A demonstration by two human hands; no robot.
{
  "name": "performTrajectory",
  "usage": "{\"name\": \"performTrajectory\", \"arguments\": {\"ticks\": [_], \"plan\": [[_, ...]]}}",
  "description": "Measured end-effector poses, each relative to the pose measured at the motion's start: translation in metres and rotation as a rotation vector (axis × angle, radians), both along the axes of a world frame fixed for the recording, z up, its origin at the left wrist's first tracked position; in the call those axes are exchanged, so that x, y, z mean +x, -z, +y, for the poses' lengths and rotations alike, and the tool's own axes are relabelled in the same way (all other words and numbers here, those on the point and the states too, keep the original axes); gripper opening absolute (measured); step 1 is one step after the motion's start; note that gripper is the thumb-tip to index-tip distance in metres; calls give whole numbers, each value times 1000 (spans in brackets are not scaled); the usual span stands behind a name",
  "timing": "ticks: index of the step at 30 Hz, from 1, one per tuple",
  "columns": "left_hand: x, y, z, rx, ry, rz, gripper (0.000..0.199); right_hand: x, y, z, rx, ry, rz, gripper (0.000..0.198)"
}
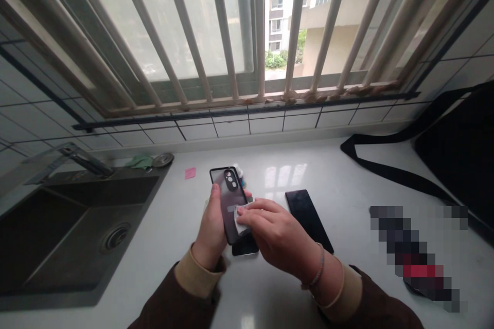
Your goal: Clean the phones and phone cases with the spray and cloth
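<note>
Holding phone case (pixel 230 200) above desk (pixel 347 175), left hand (pixel 211 231) wrapped round lower left edge; long axis runs near-far. Right hand (pixel 276 234) pinches white wipe (pixel 243 218) flat against case from right. Spare phone (pixel 309 218) just right, sink (pixel 77 226) far left.

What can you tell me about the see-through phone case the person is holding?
The smoky, see-through plastic phone case has a dark rim and a dark oval camera cut-out near its top end. It is held tilted above the white counter, its far end pointing toward the window. The left hand wraps its left edge, thumb on the rim. The right hand presses a small white wipe against its lower half. A second dark phone-like thing peeks out just below it.
</note>
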State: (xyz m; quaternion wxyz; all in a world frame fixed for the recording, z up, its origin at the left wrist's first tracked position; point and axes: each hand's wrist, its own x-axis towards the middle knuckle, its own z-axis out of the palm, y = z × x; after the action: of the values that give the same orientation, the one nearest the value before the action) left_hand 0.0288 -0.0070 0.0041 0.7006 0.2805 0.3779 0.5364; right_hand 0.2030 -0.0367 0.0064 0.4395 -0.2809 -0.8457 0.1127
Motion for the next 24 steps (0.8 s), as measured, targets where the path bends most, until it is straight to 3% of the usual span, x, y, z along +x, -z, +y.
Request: {"name": "performTrajectory", "arguments": {"ticks": [3,7,11,15,20,24], "plan": [[0,-3,0,0,-23,42,68,1,-6,-5,-75,-69,70,34],[0,-1,-1,-34,77,51,73,2,-11,-10,-294,-102,243,25],[2,-2,-4,-60,104,42,66,4,-7,-8,-405,131,442,21],[5,-4,-7,-71,188,89,66,8,-2,-2,-314,344,438,27],[6,2,-5,-8,92,24,59,1,5,1,-107,90,181,40],[3,4,-1,2,76,55,71,-2,4,-5,-89,-72,93,40]]}}
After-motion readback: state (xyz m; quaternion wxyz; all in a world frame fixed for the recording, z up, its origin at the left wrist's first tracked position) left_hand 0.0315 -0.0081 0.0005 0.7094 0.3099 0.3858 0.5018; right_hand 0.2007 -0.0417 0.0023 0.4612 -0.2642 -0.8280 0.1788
